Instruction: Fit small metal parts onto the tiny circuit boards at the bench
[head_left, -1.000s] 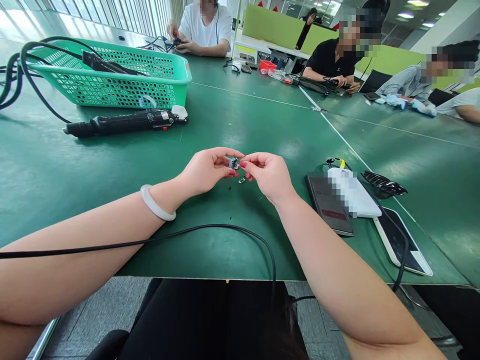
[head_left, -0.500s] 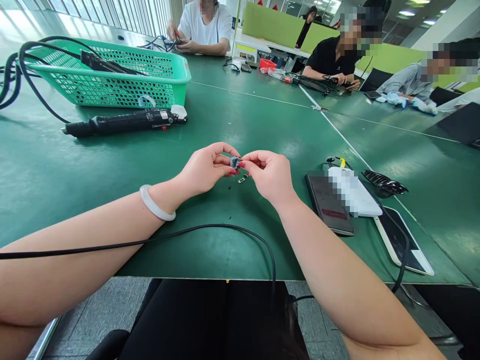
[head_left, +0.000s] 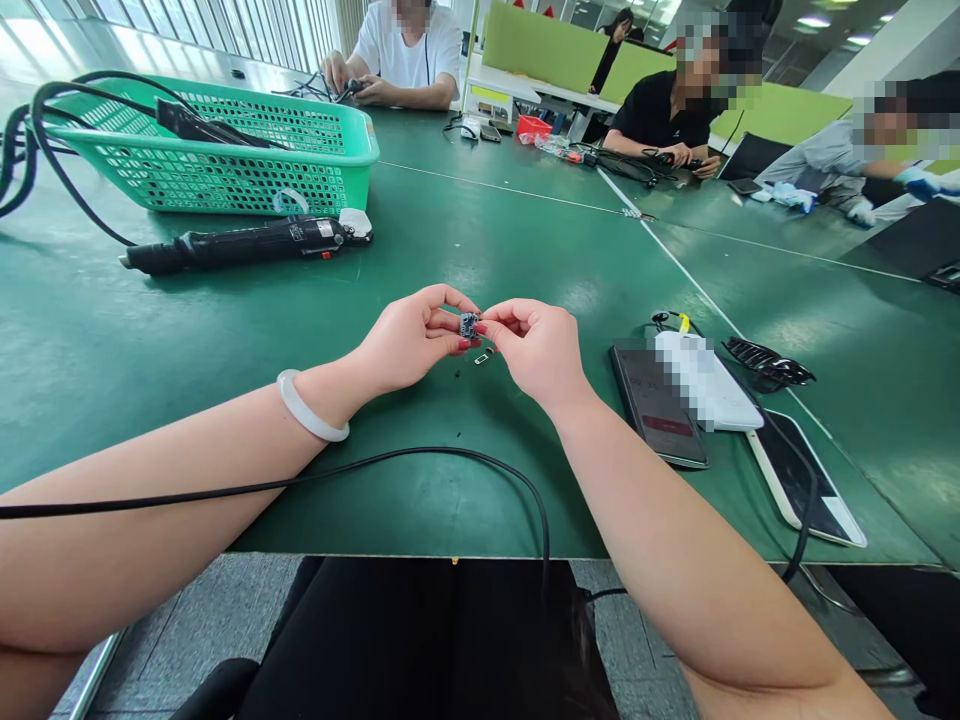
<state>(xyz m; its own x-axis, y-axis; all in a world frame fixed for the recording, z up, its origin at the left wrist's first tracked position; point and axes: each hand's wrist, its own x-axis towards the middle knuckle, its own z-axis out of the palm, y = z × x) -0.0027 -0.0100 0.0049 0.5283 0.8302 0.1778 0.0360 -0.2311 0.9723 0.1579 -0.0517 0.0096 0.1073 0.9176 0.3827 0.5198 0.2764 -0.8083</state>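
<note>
Between my fingertips is a small dark grey part with fine detail (head_left: 469, 325), too small for me to name its kind. My left hand (head_left: 409, 338) is closed, pinching it from the left between thumb and fingers. From the right, my right hand (head_left: 541, 350) pinches at the part's edge with thumb and forefinger; whether it grips a separate tiny piece is hidden. On the green table (head_left: 420, 480) just below the fingers lies a small metal piece with a slot (head_left: 482, 357), with a tiny dark speck to its left.
A green basket (head_left: 247, 175) with cables stands at the left, a black electric screwdriver (head_left: 247, 243) before it. At the right lie a dark phone (head_left: 660, 405), a white device (head_left: 709, 380), a second phone (head_left: 810, 480) and a black clip (head_left: 769, 362). A black cable (head_left: 420, 453) crosses in front. Several people sit beyond.
My hands stay almost in place, with the small part turned slightly between the fingertips. Across the table, the gloved person at the right has moved their hands.
</note>
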